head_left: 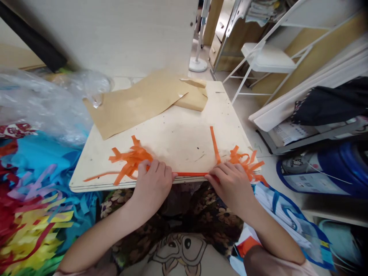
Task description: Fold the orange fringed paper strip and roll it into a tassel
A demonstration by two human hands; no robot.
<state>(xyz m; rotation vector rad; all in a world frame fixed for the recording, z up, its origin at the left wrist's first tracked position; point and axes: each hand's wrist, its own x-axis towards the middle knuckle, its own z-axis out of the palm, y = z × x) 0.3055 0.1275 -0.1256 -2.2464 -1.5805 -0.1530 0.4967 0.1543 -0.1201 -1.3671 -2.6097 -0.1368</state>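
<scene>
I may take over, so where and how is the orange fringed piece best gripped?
Probably by the narrow orange band between the left hand and right hand, pinched from above, coming from the far side of the board. It runs straight and unfringed there, while the fringed ends splay into loose strips and the forearms occupy the near side.

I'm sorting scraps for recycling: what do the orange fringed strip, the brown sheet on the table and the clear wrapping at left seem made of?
Orange fringed strip: matte crepe paper or thin fabric, hard to tell; flat tails bend.
Brown sheet: likely kraft paper, dull, with straight edges.
Clear wrapping: apparently glossy plastic film, see-through, wrinkled, with bright highlights.
</scene>
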